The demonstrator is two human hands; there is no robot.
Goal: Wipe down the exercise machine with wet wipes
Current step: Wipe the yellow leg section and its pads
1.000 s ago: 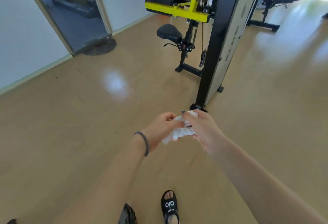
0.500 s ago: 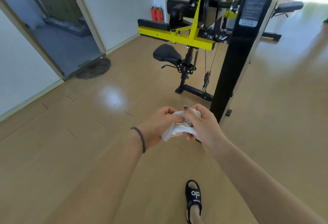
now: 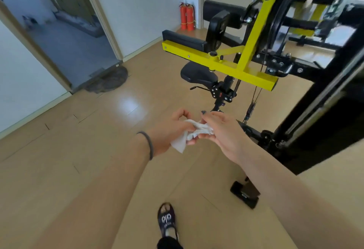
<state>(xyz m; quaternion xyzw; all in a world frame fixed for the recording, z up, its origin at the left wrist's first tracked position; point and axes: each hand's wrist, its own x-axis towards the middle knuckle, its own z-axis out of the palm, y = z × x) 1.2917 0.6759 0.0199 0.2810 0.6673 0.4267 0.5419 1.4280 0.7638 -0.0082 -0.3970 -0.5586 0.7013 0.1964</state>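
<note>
A crumpled white wet wipe (image 3: 194, 132) is held between both hands at mid-frame. My left hand (image 3: 170, 130) grips its left part with curled fingers, and my right hand (image 3: 220, 132) pinches its right part. The exercise machine stands just ahead and to the right: a yellow crossbar (image 3: 220, 66) with a black arm pad (image 3: 184, 40), a black seat (image 3: 198, 73) below it, and a black upright frame (image 3: 323, 99) on the right. Both hands are short of the machine and touch no part of it.
The floor is light wood. An open doorway with a dark mat (image 3: 107, 80) lies at the left. Two red fire extinguishers (image 3: 186, 16) stand by the far wall. A black machine foot (image 3: 244, 194) sits near my sandalled foot (image 3: 167, 220).
I have walked closer to the machine, so it now fills the upper right. Both hands kept hold of the wipe and worked it between them.
</note>
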